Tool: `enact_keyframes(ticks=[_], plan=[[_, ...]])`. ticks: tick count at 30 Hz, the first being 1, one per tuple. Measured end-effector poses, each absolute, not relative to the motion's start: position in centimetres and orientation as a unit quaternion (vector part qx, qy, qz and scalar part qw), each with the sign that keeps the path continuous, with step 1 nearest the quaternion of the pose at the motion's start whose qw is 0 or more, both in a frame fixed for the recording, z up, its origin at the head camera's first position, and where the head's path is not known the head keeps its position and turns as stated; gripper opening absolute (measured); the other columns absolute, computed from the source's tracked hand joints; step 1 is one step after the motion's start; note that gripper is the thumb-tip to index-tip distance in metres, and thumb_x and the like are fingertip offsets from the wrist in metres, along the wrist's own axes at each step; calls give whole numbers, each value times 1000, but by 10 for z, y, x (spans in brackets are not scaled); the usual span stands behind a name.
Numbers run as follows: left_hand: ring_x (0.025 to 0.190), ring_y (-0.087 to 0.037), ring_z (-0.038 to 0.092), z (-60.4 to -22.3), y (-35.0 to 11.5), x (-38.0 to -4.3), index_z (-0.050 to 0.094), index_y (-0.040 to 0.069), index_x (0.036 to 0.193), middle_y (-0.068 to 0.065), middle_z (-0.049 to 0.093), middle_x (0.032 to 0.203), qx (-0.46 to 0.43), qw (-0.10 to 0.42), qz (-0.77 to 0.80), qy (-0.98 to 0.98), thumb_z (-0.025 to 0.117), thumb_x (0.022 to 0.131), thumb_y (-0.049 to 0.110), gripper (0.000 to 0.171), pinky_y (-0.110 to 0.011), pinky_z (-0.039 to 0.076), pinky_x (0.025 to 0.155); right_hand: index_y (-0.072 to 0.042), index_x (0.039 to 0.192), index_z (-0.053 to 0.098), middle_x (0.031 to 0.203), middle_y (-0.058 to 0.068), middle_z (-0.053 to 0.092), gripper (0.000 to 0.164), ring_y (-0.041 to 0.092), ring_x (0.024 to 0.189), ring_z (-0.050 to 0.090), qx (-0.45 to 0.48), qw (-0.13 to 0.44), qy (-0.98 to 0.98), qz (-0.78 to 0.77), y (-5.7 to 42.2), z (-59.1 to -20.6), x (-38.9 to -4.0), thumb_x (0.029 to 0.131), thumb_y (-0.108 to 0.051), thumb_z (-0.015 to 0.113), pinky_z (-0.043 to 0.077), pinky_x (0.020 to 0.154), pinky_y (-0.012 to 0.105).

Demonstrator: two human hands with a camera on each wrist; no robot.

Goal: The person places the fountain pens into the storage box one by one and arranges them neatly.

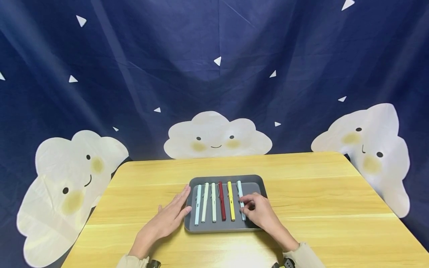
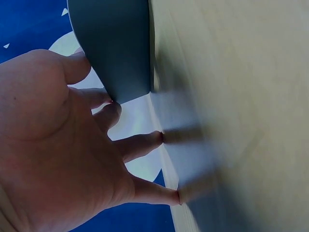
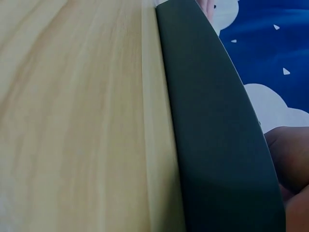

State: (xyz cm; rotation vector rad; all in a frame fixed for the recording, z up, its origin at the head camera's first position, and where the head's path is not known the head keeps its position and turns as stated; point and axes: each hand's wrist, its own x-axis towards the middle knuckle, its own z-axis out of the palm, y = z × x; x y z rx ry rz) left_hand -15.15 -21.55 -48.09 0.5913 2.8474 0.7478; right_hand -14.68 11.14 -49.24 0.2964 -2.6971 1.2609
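A shallow dark grey tray [image 1: 221,227] holds a row of pens lying roughly parallel with their clips toward the far side. From the left come a pale blue pen [image 1: 197,204], two cream pens, a dark red pen [image 1: 222,201] and a yellow pen [image 1: 231,201]. Set apart at the right lies another pale blue pen [image 1: 240,188], which my right hand [image 1: 260,211] pinches near its lower half between thumb and fingers. My left hand [image 1: 169,217] lies with spread fingers against the tray's left rim; in the left wrist view some fingertips touch the table.
The tray stands on a light wood-grain table [image 1: 315,197]. Behind the table hangs a dark blue cloth [image 1: 187,74] printed with white clouds and small triangles. A dark wrist strap [image 1: 289,262] shows at the right sleeve.
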Motion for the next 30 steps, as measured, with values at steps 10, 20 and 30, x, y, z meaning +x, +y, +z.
enact_keyframes(ticks=[10,20,30], plan=[[154,-34,22,-482,-216,-152,14,22,167,3,9,171,198,64,248,946,40,111,42,65,-89,13,99,-7,99,79,85,1,63,23,8,69,60,88,75,-896,430,111,-491,-147,80,4,84,49,63,22],[153,-34,22,-483,-216,-147,15,20,166,2,11,171,198,60,249,946,41,111,41,64,-89,13,99,-7,99,78,90,3,63,20,8,73,62,95,89,-890,438,112,-493,-146,82,2,83,53,70,28],[153,-35,23,-482,-225,-147,14,20,166,1,12,171,189,53,247,949,42,111,41,65,-89,14,100,-2,115,75,107,10,68,27,20,96,70,134,50,-846,514,118,-484,-156,88,1,78,59,83,29]])
